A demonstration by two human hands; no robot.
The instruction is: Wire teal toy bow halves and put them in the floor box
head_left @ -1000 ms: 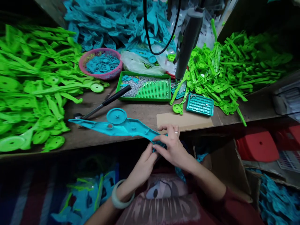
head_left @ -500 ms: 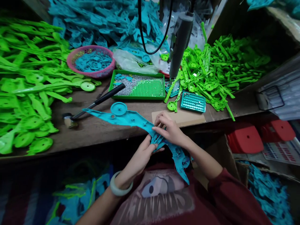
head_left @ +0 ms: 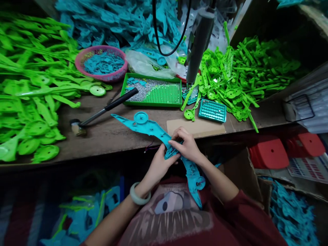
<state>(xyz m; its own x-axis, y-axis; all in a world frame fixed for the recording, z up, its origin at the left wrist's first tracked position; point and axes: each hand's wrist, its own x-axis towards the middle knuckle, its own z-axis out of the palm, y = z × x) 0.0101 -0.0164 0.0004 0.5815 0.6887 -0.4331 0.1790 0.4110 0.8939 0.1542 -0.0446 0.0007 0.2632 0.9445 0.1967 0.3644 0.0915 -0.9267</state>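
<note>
my two-handed grip on a blue curved part [head_left: 162, 134], one arm of it reaching over the counter [head_left: 123, 140], the other sloping toward my shirt [head_left: 164, 193]. my left hand [head_left: 159, 166] clasps the middle; my right hand [head_left: 189, 146] pinches there too, fingertips partly hidden. best practice, i judge: left steadying, right working lightly, thin wires [head_left: 151, 147] free of both.

Hammer [head_left: 112, 104] on bench [head_left: 107, 140], left of cardboard [head_left: 197, 127]; tray [head_left: 166, 93] farther back (basket [head_left: 116, 76] left of tray).
</note>
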